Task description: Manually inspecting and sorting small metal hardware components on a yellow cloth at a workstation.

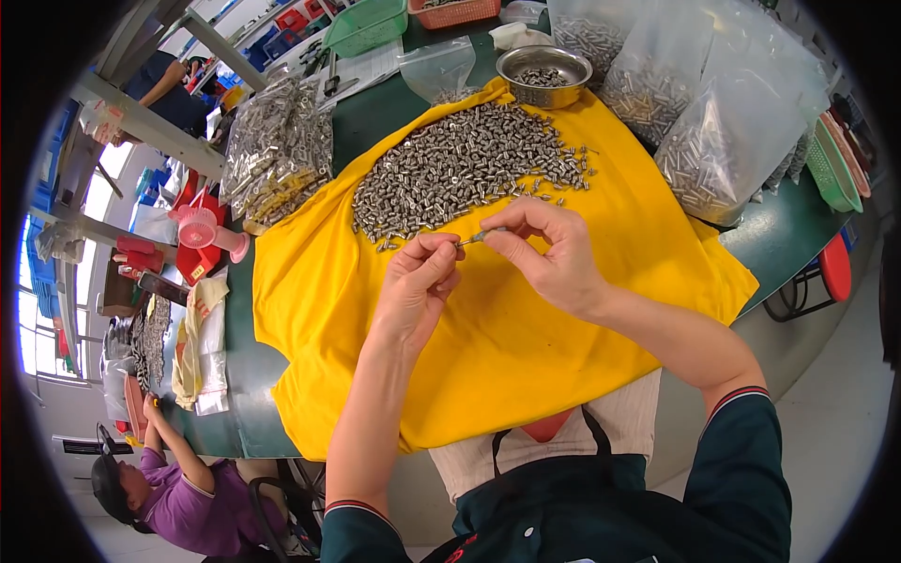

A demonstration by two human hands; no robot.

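Observation:
My left hand point(418, 281) and my right hand point(544, 249) meet over a yellow cloth point(526, 357) spread on a green table. Between their fingertips they pinch one small metal part point(477, 237), a short silvery pin. Just beyond the hands lies a wide heap of the same small metal parts point(460, 169) on the cloth. A round steel bowl point(544, 75) with a few parts in it stands at the far edge of the cloth.
Clear plastic bags full of metal parts lie at the left point(277, 150) and at the right point(713, 141). Green and orange baskets point(366, 23) stand at the back. A pink small fan point(206, 230) sits left. Another person point(174, 479) sits at lower left.

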